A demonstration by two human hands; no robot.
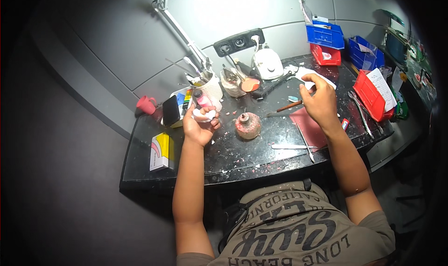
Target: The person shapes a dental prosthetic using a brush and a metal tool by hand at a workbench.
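My left hand [199,128], fingers curled upward, holds a small white plaster model [204,115] over the left part of the black bench. Fingers partly cover the model. My right hand [319,100] is raised above the right side, its fingers bent. Thumb and index tips look slightly apart, and I see nothing between them. A round glass spirit lamp [248,126], speckled with pink, stands between the hands. Near my right hand lies a wooden-handled tool [288,107]. A pink wax sheet [308,128] lies under my right forearm, with a slim metal tool [304,142] across it and a flat spatula [289,146] overlapping its edge.
On the left are a yellow-and-white box [160,151], a dark phone [171,110], a pink mug [146,105] and a tool holder [211,88]. Behind stands a white device [267,64]. Red bins [368,98] and blue bins [325,36] sit right, near metal pliers [360,112]. Crumbs dot the bench [224,168].
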